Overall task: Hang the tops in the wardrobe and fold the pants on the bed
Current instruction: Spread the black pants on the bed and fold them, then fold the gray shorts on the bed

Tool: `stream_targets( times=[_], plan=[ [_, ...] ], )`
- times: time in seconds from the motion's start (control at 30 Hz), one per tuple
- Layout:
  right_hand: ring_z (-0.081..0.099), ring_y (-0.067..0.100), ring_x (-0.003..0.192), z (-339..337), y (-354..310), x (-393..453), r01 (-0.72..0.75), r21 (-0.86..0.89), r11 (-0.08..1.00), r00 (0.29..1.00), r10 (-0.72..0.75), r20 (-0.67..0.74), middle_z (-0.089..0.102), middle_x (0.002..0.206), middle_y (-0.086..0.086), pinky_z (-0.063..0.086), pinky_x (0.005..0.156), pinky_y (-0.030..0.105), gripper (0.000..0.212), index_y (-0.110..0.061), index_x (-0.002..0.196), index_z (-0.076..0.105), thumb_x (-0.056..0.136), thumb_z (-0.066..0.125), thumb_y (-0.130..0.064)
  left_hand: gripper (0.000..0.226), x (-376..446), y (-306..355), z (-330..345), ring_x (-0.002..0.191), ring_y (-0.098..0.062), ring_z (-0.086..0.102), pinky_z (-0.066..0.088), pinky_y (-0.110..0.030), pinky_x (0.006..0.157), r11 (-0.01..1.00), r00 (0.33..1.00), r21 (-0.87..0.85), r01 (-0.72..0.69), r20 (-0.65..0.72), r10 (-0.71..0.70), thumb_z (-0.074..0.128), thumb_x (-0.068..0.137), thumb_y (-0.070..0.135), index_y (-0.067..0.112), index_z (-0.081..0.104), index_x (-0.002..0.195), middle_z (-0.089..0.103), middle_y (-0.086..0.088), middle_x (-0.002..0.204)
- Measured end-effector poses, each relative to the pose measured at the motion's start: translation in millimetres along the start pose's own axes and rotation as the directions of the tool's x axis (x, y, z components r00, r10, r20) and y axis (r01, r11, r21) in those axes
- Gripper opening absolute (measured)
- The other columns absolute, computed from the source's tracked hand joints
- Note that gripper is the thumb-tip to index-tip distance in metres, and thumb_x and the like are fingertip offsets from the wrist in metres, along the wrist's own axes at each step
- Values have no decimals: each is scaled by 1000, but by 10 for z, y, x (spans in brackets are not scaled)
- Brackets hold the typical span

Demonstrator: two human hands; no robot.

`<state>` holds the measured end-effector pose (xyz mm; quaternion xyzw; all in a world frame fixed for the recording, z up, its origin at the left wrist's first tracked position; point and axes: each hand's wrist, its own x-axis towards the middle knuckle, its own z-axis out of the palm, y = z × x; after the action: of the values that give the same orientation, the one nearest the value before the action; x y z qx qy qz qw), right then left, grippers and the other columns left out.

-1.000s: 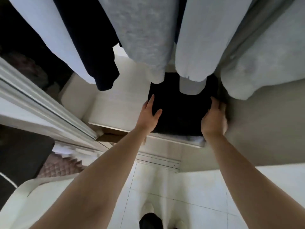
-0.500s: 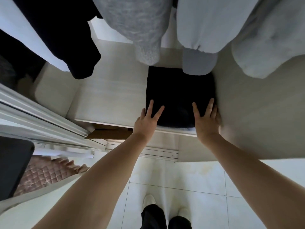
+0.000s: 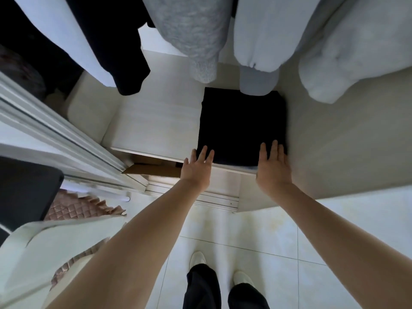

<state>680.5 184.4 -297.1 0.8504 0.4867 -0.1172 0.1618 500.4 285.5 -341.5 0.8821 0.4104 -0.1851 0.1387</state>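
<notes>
So we've pulled our hands back: left hand (image 3: 196, 169) and right hand (image 3: 273, 166) are now flat-fingered, gripping nothing, at the front edge of the folded black pants (image 3: 242, 128), which sit on the wardrobe shelf (image 3: 156, 123). Looks stowed.

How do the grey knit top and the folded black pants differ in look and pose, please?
The grey knit top hangs from above, its cuff dangling clear of the shelf; the folded black pants lie flat on that shelf. The top is light, mottled and tapering; the pants are plain black and squared off. Both sit inside the wardrobe, and neither is gripped.
</notes>
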Motion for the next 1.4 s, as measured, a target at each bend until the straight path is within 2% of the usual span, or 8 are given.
stream_targets(
  times=[0.3, 0.43, 0.53, 0.7, 0.9, 1.03, 1.17, 1.4],
  plan=[
    [17, 31, 145, -146, -73, -883, 301, 74, 951, 953, -298, -53, 32, 151, 13, 22, 116, 38, 63, -5, 150, 17, 96, 43, -24, 52, -1182, 340, -156, 143, -24, 32, 39, -38, 112, 939, 973, -334, 83, -176, -148, 47, 100, 20, 15, 33, 150, 46, -6, 148],
    [36, 26, 135, -243, -3, -1363, 482, 155, 862, 876, -468, -116, 44, 143, 10, 33, 110, 34, 53, -10, 146, 29, 98, 43, -28, 39, -1969, 691, -68, 134, -18, 45, 39, -31, 110, 771, 855, -611, 178, -291, -429, 49, 101, 22, 20, 51, 140, 54, -2, 140],
    [46, 21, 128, -362, 21, -1801, 614, 246, 750, 789, -593, -162, 49, 139, 7, 40, 104, 29, 50, -13, 143, 35, 98, 46, -31, 31, -2609, 1032, 19, 117, -14, 57, 38, -18, 96, 552, 682, -796, 249, -261, -684, 52, 99, 20, 25, 61, 128, 59, 2, 131],
    [45, 20, 126, -537, -63, -2676, 782, 387, 489, 574, -807, -139, 51, 136, 4, 41, 102, 32, 42, -15, 139, 41, 100, 45, -28, 24, -3671, 1610, 259, 99, -7, 58, 32, -4, 72, 293, 386, -925, 241, -186, -904, 52, 97, 20, 26, 66, 116, 66, 2, 111],
    [49, 13, 120, -353, -248, -3745, 923, 349, 164, 213, -972, -105, 56, 128, -3, 35, 92, 17, 37, -17, 134, 46, 99, 46, -27, 23, -4817, 2324, 720, 92, 1, 55, 35, -3, 75, -16, 52, -984, 176, 25, -998, 52, 97, 19, 29, 64, 113, 67, 8, 97],
    [49, 13, 118, -102, -338, -4423, 946, 325, 3, 4, -1000, -2, 57, 125, -3, 37, 94, 21, 34, -16, 131, 49, 99, 46, -25, 21, -5511, 2786, 1079, 92, 0, 58, 46, -15, 80, -209, -210, -976, 53, 194, -958, 52, 97, 20, 30, 64, 111, 67, 12, 91],
    [49, 14, 116, 264, -363, -5307, 936, 292, -199, -235, -967, 96, 58, 121, -2, 37, 94, 22, 33, -15, 130, 51, 98, 46, -23, 20, -6249, 3409, 1582, 83, -5, 60, 48, -27, 68, -331, -444, -936, -118, 348, -826, 51, 97, 23, 39, 62, 104, 66, 15, 87],
    [52, 20, 109, 1152, -92, -6979, 859, 274, -432, -501, -820, 276, 60, 112, 1, 36, 84, 23, 30, -12, 126, 55, 97, 49, -20, 19, -7341, 4773, 2445, 81, -4, 60, 50, -28, 72, -485, -651, -826, -288, 540, -533, 52, 94, 22, 39, 61, 97, 67, 13, 83]
  ],
)
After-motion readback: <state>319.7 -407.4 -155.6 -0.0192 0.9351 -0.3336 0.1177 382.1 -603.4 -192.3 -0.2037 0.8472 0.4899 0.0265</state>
